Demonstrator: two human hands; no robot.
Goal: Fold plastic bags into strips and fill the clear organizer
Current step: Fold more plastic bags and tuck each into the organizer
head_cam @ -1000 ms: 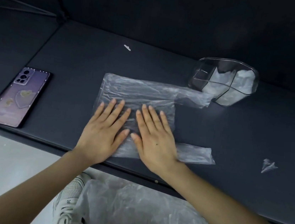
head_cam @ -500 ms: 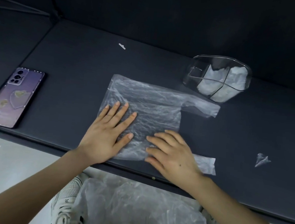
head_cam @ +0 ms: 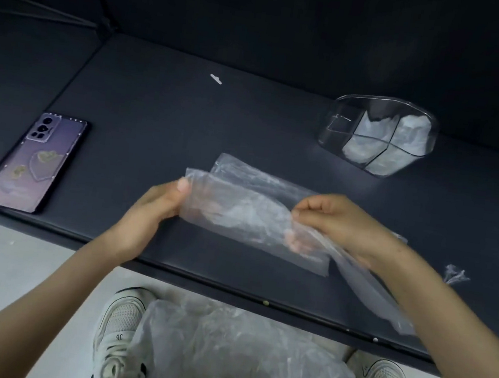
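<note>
A clear plastic bag [head_cam: 248, 210] is lifted off the dark table [head_cam: 156, 121], partly folded over itself. My left hand [head_cam: 158, 206] pinches its left edge, thumb on top. My right hand [head_cam: 332, 221] pinches the bag's right side, and the handles trail down past my right forearm over the table's front edge. The clear organizer [head_cam: 377, 135] stands at the back right, with white folded bags in its right compartments; its left compartments look empty.
A purple phone [head_cam: 36, 162] lies at the table's left edge. A small crumpled plastic scrap [head_cam: 454, 273] sits at the right, a white fleck [head_cam: 216, 79] at the back. A heap of plastic bags [head_cam: 236, 360] lies on my lap between my shoes.
Both hands were pressing flat on the bag on the table. Now they have gripped its near edge and raised it, folding it away from me toward the far edge.
</note>
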